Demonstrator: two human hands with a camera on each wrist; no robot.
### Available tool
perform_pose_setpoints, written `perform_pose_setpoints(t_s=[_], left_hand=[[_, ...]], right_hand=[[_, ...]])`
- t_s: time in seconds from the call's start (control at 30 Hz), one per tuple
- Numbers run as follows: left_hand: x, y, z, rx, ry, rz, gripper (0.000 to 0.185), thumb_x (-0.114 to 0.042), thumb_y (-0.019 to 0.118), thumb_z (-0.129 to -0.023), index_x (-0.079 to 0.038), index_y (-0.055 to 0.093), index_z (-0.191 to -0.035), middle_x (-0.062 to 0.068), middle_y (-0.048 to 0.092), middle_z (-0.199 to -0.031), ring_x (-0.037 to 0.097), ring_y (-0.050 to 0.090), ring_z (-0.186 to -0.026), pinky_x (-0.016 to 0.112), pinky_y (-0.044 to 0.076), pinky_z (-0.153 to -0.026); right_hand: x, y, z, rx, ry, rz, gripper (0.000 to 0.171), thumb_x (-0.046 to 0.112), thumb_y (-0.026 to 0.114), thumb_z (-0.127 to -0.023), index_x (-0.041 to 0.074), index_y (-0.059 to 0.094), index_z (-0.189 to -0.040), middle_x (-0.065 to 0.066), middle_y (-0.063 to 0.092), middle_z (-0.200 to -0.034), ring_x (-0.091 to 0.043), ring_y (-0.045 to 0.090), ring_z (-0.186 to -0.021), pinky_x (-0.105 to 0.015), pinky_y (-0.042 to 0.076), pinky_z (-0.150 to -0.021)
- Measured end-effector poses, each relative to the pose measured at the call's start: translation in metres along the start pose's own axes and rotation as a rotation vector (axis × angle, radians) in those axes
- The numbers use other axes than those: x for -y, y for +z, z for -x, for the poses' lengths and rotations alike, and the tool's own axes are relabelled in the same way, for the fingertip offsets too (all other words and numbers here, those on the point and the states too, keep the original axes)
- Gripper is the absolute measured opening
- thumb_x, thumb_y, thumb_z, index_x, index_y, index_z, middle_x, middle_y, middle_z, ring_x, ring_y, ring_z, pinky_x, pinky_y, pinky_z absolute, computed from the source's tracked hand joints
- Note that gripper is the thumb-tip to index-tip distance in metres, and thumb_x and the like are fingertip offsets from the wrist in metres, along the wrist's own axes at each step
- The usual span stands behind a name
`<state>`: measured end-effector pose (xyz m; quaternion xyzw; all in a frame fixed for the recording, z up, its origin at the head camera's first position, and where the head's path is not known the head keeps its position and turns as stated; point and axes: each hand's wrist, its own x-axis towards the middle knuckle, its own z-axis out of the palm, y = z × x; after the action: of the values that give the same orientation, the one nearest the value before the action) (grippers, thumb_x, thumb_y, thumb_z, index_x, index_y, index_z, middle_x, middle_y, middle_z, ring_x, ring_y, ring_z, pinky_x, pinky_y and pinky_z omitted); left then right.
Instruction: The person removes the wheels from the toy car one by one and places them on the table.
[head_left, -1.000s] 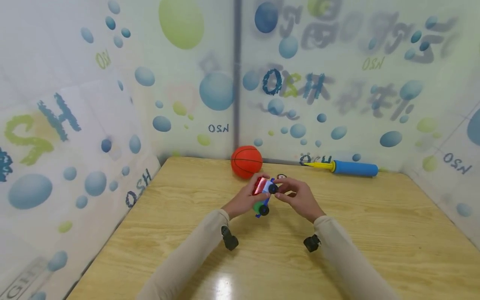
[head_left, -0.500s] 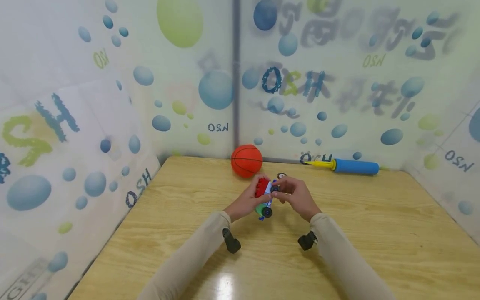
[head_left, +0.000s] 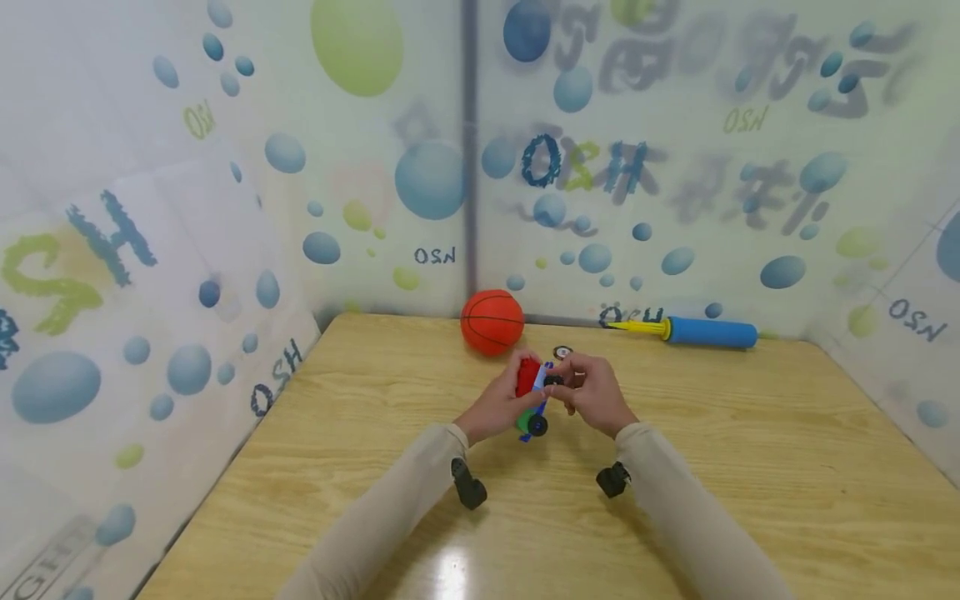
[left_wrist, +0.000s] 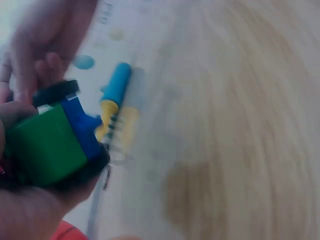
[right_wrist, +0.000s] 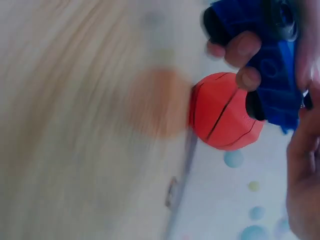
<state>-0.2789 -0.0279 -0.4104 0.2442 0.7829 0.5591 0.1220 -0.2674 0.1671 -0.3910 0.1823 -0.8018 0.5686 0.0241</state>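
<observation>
Blue-green toy vehicle gripped in L hand — R hand nearly closed, thumb & fingers pinching blk wheel.

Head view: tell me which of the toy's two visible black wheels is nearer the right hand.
The upper wheel, right at the right hand; the lower wheel, beside the green part, sits clear of that hand.

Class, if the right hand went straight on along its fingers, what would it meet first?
Most likely the black wheel of the toy vehicle that the left hand holds; the right hand seems to pinch that wheel, though exact contact is unclear.
</observation>
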Motion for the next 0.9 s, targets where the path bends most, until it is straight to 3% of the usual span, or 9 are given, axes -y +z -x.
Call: perform_pose_setpoints(t_s=[0.1, 0.2, 0.3, 0.57, 0.77, 0.9], left_hand=[[0.000, -0.003, 0.000, -0.015, -0.015, -0.008, 0.047, -0.029, 0.056, -0.103, -0.021, 0.029, -0.141, 0.014, 0.051, -0.130, 0.026, 0.058, -0.109, 0.035, 0.054, -0.086], [-0.004, -0.008, 0.001, -0.038, -0.027, -0.004, 0.049, -0.028, 0.056, -0.103, -0.020, 0.028, -0.143, 0.016, 0.051, -0.128, 0.027, 0.059, -0.106, 0.035, 0.056, -0.081], [-0.006, -0.013, 0.001, -0.064, -0.041, -0.030, 0.051, -0.029, 0.057, -0.102, -0.023, 0.028, -0.143, 0.016, 0.051, -0.128, 0.028, 0.058, -0.106, 0.035, 0.056, -0.081], [-0.005, -0.024, 0.009, -0.079, -0.075, -0.052, 0.053, -0.029, 0.061, -0.101, -0.026, 0.030, -0.144, 0.015, 0.051, -0.130, 0.028, 0.058, -0.107, 0.035, 0.053, -0.083], [-0.005, -0.026, 0.014, -0.076, -0.080, -0.079, 0.051, -0.029, 0.061, -0.100, -0.027, 0.034, -0.143, 0.013, 0.051, -0.133, 0.028, 0.057, -0.109, 0.036, 0.053, -0.085], [-0.006, -0.025, 0.016, -0.067, -0.089, -0.084, 0.050, -0.030, 0.061, -0.100, -0.029, 0.035, -0.142, 0.013, 0.050, -0.135, 0.028, 0.056, -0.112, 0.038, 0.053, -0.088]], right_hand=[[0.000, 0.000, -0.002, -0.007, -0.013, 0.003, 0.016, 0.003, 0.075, -0.087, -0.003, 0.069, -0.101, -0.022, 0.069, -0.087, -0.018, 0.056, -0.049, -0.032, 0.057, -0.054], [-0.003, -0.005, -0.003, -0.016, 0.036, -0.060, 0.026, 0.008, 0.075, -0.088, -0.002, 0.069, -0.112, -0.014, 0.069, -0.085, -0.018, 0.065, -0.058, -0.031, 0.060, -0.062], [-0.007, -0.015, -0.004, 0.001, 0.082, -0.054, 0.035, 0.009, 0.075, -0.089, -0.003, 0.066, -0.120, -0.007, 0.069, -0.085, -0.022, 0.071, -0.067, -0.031, 0.061, -0.065], [-0.018, -0.032, -0.014, 0.124, 0.182, 0.136, 0.037, 0.005, 0.074, -0.087, -0.001, 0.066, -0.122, -0.016, 0.074, -0.088, -0.036, 0.072, -0.073, -0.038, 0.059, -0.060], [-0.034, -0.034, -0.027, 0.140, 0.342, 0.278, 0.031, 0.003, 0.075, -0.086, 0.005, 0.071, -0.117, -0.012, 0.075, -0.088, -0.019, 0.068, -0.065, -0.028, 0.050, -0.055], [-0.045, -0.032, -0.035, 0.145, 0.358, 0.382, 0.030, 0.007, 0.078, -0.084, 0.008, 0.074, -0.114, -0.011, 0.076, -0.090, -0.013, 0.062, -0.060, -0.026, 0.048, -0.056]])
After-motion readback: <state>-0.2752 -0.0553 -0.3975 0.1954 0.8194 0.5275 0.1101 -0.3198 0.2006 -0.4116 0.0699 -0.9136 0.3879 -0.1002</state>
